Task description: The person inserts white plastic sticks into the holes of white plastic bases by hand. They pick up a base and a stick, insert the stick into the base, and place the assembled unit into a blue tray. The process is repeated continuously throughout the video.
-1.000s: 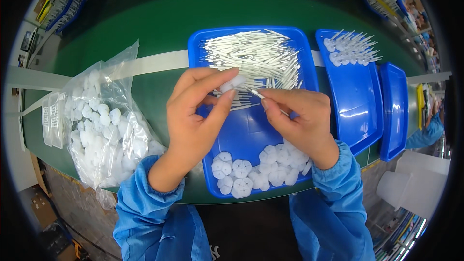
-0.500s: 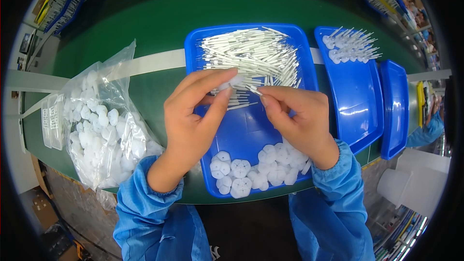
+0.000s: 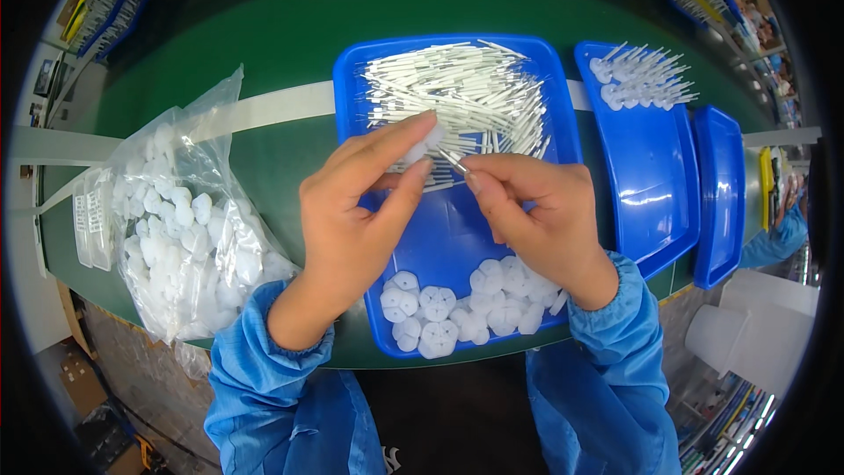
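Over the middle of a blue tray (image 3: 448,233), my left hand (image 3: 347,215) pinches a translucent white petalled disc (image 3: 429,142) between thumb and fingertips. Facing it, my right hand (image 3: 549,220) grips a thin white rod (image 3: 452,160) with thumb and index finger. The rod's end points at the disc and lies close to it; whether they touch I cannot tell. Behind my hands, a heap of white rods (image 3: 457,92) with thin metal ends fills the tray's far half. Several loose petalled discs (image 3: 437,303) lie along its near edge.
To the right, a second blue tray (image 3: 649,193) bears rows of discs with rods (image 3: 640,77) standing in them; beside it is a narrower blue tray (image 3: 723,193). An open clear bag (image 3: 189,237) of discs lies left. A co-worker's blue sleeve (image 3: 778,239) shows at far right.
The disc in my left hand has tilted, showing more of its face. My right hand has shifted slightly, and the rod now slants more steeply toward the disc.
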`<state>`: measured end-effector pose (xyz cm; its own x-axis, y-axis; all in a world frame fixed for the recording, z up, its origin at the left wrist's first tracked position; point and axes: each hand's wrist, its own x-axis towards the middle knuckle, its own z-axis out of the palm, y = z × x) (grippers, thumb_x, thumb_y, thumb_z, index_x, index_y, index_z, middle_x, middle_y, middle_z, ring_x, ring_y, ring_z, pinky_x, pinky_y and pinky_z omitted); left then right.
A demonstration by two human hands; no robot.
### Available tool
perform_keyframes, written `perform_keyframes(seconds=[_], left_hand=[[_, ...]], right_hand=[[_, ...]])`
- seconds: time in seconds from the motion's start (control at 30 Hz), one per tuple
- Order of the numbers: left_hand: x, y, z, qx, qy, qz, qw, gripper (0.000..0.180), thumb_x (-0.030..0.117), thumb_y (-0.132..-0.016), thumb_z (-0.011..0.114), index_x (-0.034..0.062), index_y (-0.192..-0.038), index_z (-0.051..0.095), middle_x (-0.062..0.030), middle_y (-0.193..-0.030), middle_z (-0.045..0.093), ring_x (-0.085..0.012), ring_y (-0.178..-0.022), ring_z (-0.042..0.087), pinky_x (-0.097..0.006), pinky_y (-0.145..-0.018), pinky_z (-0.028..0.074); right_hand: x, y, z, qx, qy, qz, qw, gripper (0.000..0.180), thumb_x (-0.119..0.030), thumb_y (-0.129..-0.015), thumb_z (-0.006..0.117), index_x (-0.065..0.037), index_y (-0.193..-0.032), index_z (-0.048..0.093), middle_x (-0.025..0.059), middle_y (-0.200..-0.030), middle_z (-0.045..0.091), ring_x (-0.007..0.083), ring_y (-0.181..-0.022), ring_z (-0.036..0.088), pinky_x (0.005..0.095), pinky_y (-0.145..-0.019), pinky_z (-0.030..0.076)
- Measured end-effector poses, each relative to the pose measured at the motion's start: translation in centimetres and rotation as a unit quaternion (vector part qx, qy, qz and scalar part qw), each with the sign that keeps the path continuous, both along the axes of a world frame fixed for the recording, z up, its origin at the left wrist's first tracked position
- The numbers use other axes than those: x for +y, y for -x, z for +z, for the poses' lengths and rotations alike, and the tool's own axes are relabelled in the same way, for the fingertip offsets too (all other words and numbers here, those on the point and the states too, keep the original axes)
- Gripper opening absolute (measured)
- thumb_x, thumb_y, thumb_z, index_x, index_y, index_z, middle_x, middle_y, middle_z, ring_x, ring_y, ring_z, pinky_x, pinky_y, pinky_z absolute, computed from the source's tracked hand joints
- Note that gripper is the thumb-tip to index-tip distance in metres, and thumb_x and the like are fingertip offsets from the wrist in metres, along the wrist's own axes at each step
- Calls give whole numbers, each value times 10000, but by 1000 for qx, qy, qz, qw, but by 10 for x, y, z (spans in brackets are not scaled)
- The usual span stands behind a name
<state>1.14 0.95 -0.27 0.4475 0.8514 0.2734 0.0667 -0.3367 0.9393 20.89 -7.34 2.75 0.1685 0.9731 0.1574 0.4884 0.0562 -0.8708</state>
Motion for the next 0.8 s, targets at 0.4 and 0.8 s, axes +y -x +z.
perform_keyframes(seconds=[0.4, 0.8], left_hand=[[-1, -3, 2, -34, 35, 22, 999, 379, -40, -1027, 718, 28, -1399, 751, -130, -1214, 794, -132, -1021, 754, -265, -850, 644], [3, -4, -8, -28, -27, 15, 999, 372, -47, -998, 730, 65, -1347, 794, -112, -1110, 796, -105, -877, 731, -258, -787, 629]], right_hand=[[0, -4, -2, 26, 16, 6, 1000, 138, -84, -992, 791, 0, -1097, 823, 75, -665, 729, 111, -549, 703, 266, -520, 519], [1, -4, 2, 100, 62, 17, 993, 118, -67, -1011, 765, 12, -1084, 813, 62, -656, 719, 91, -525, 666, 256, -511, 498]])
